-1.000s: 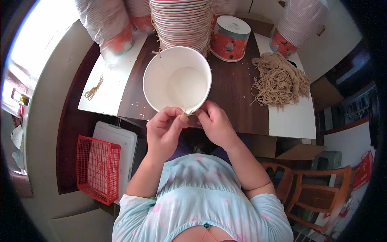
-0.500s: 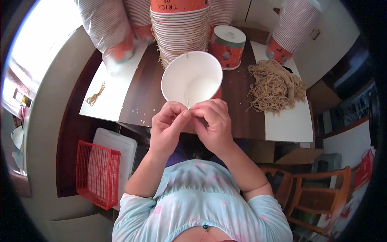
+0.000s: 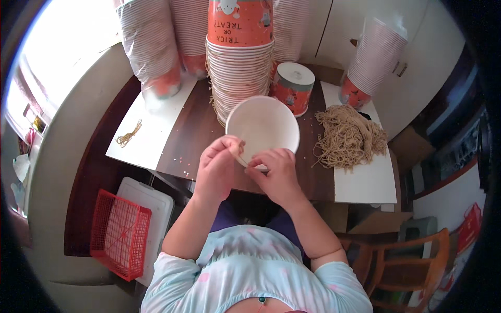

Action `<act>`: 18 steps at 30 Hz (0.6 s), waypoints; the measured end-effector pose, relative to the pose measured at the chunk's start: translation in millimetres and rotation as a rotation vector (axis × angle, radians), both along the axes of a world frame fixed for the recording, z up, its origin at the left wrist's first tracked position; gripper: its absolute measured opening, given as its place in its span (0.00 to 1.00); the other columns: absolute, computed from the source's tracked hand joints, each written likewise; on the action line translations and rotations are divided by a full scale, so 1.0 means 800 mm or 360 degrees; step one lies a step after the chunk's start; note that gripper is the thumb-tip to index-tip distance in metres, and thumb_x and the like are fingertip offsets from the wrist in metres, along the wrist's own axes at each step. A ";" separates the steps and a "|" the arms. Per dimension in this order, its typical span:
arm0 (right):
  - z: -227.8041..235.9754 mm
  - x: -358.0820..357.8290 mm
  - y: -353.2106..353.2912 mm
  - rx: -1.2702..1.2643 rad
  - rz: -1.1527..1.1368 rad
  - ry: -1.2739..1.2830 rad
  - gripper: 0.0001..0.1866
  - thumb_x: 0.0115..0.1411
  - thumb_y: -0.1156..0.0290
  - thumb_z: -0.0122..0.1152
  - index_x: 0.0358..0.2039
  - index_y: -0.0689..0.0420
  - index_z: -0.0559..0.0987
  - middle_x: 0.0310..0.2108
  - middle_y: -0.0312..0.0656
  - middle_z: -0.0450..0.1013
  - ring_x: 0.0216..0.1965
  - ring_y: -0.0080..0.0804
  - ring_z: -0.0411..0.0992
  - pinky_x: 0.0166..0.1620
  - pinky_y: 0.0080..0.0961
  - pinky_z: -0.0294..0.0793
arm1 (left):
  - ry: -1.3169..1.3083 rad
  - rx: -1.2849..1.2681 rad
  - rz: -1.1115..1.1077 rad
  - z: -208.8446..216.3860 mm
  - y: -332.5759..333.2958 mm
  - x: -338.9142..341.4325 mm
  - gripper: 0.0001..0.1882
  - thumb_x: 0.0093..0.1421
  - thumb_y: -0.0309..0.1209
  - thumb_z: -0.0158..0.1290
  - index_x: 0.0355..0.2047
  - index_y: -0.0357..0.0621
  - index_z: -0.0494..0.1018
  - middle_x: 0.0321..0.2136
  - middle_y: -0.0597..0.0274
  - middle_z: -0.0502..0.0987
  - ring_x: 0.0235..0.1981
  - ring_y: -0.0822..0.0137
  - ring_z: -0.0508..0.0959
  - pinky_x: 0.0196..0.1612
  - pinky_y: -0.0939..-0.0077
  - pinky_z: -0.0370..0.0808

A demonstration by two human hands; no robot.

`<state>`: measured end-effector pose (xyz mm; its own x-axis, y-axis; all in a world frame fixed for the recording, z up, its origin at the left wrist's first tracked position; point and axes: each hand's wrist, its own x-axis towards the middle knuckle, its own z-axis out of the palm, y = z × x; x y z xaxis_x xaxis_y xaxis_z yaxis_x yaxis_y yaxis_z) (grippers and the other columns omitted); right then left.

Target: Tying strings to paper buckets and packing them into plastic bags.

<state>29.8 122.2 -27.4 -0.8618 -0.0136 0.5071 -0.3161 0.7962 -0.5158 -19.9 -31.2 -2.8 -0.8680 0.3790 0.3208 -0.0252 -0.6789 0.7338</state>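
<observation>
A white paper bucket (image 3: 266, 128) stands open-mouthed on the dark wooden table (image 3: 195, 133), just in front of me. My left hand (image 3: 219, 167) and my right hand (image 3: 276, 175) both pinch its near rim, fingers close together. A thin string seems to run between my fingertips at the rim; its ends are hard to make out. A tall stack of orange-and-white paper buckets (image 3: 241, 57) rises right behind the white bucket.
A pile of tan string (image 3: 348, 136) lies on a white sheet at the right. A lidded orange bucket (image 3: 292, 88) stands behind. Bagged cup stacks (image 3: 151, 49) line the back. A small string piece (image 3: 129, 134) lies left. A red basket (image 3: 119, 235) sits on the floor.
The bucket has moved away from me toward the stack and looks smaller. My hands have come together at its near rim and stayed on it.
</observation>
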 end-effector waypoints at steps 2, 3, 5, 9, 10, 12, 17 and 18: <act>0.016 -0.011 0.019 -0.0102 0.0075 0.0098 0.15 0.43 0.71 0.71 0.32 0.56 0.76 0.37 0.39 0.73 0.38 0.37 0.71 0.46 0.32 0.68 | 0.0347 -0.0207 -0.0001 0.000 -0.002 -0.010 0.04 0.54 0.23 0.49 0.22 0.40 0.68 0.27 0.66 0.69 0.36 0.70 0.67 0.59 0.65 0.57; 0.037 -0.013 0.029 -0.0262 -0.0001 0.0030 0.18 0.43 0.72 0.70 0.36 0.59 0.75 0.40 0.45 0.72 0.40 0.40 0.71 0.43 0.33 0.71 | 0.0411 -0.0234 -0.0091 -0.005 -0.009 -0.016 0.04 0.53 0.23 0.48 0.22 0.40 0.68 0.26 0.66 0.68 0.35 0.70 0.67 0.59 0.65 0.57; 0.080 -0.020 0.050 -0.0040 -0.0342 -0.0012 0.19 0.44 0.72 0.70 0.37 0.59 0.75 0.39 0.45 0.72 0.42 0.42 0.71 0.46 0.34 0.71 | 0.0546 -0.0319 -0.0122 -0.013 -0.017 -0.027 0.05 0.51 0.24 0.48 0.20 0.41 0.66 0.25 0.66 0.68 0.33 0.68 0.67 0.57 0.65 0.58; 0.077 -0.051 0.108 0.0306 -0.0519 -0.0278 0.19 0.47 0.68 0.65 0.39 0.62 0.75 0.38 0.49 0.75 0.40 0.43 0.74 0.43 0.35 0.73 | 0.0668 -0.0239 -0.0291 -0.023 -0.020 -0.032 0.04 0.48 0.24 0.48 0.18 0.41 0.67 0.24 0.63 0.68 0.35 0.64 0.68 0.54 0.65 0.62; 0.058 -0.062 0.135 0.0178 -0.0296 -0.0580 0.18 0.48 0.68 0.62 0.39 0.63 0.76 0.36 0.50 0.76 0.38 0.44 0.75 0.41 0.36 0.74 | 0.0775 -0.0259 -0.0268 -0.021 -0.017 -0.031 0.03 0.48 0.24 0.48 0.19 0.40 0.69 0.26 0.61 0.70 0.37 0.63 0.69 0.53 0.66 0.63; 0.040 -0.062 0.130 0.0072 -0.0218 -0.0506 0.14 0.53 0.69 0.56 0.37 0.65 0.77 0.27 0.52 0.76 0.30 0.46 0.77 0.38 0.39 0.74 | 0.0837 -0.0271 -0.0003 -0.030 -0.038 -0.032 0.08 0.54 0.27 0.49 0.29 0.37 0.76 0.35 0.58 0.74 0.44 0.62 0.72 0.52 0.69 0.65; 0.102 0.000 0.062 0.0332 0.0131 0.0786 0.29 0.48 0.81 0.54 0.55 0.60 0.69 0.53 0.53 0.67 0.52 0.49 0.68 0.53 0.39 0.68 | -0.0018 -0.0570 0.0014 -0.011 -0.068 -0.028 0.40 0.60 0.54 0.49 0.62 0.36 0.55 0.54 0.59 0.67 0.54 0.67 0.68 0.57 0.72 0.62; 0.120 0.005 0.053 0.0401 0.0344 0.0814 0.34 0.46 0.83 0.54 0.58 0.59 0.67 0.58 0.54 0.62 0.57 0.49 0.64 0.58 0.39 0.64 | 0.0213 -0.0624 0.0091 -0.019 -0.070 -0.044 0.48 0.57 0.58 0.50 0.65 0.36 0.49 0.60 0.55 0.61 0.60 0.62 0.62 0.60 0.68 0.59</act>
<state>34.1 164.3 68.9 -0.4741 -0.3342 0.8145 -0.6422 0.7642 -0.0602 -55.3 -86.8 -17.9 -0.8518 0.4471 0.2732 0.1174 -0.3452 0.9311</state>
